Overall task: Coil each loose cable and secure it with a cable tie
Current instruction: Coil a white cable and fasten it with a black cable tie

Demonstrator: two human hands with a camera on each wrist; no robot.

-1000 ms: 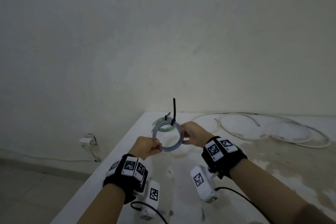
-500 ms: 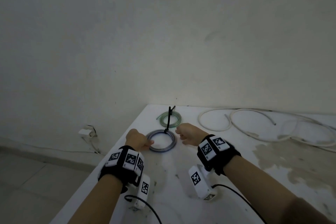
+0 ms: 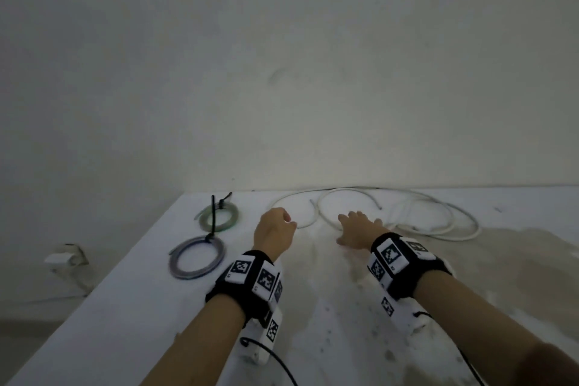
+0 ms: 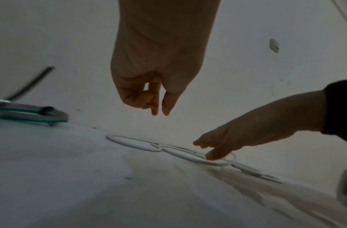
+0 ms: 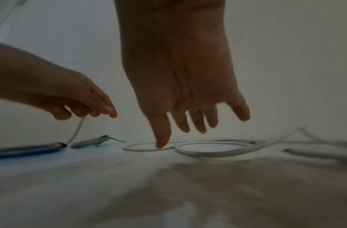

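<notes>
Now the loose white cable (image 3: 404,222) sprawls in wide, limp loops along the far side of the table (image 3: 313,307), running left to right, just beyond both hands; the right hand (image 3: 355,229) is nearer, fingers spread and empty, thumb tip down at a loop; the left hand (image 3: 274,233) hangs loosely curled, whether it holds anything I cannot tell; at far left lie two tied coils, greyish-blue (image 3: 197,257) and green (image 3: 219,218), smooth and round.
</notes>
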